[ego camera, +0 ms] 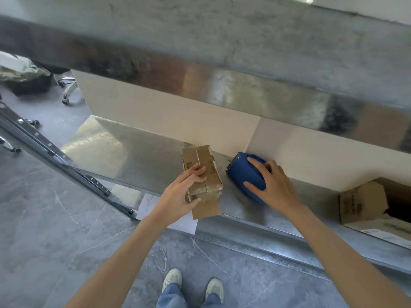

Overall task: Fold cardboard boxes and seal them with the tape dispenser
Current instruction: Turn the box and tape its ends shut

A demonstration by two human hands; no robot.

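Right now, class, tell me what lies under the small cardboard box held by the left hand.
The small cardboard box rests on the metal shelf; its loose flap juts past the front edge above a white paper sheet. The box's underside is covered.

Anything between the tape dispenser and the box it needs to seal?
Nothing visible. The right hand grips the blue tape dispenser, the left hand holds the small box, and only a bare strip of metal shelf lies between them.

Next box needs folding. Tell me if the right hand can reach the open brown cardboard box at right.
Probably yes: the right hand grips the blue plastic tape dispenser, yet nothing stands between it and that cardboard box.
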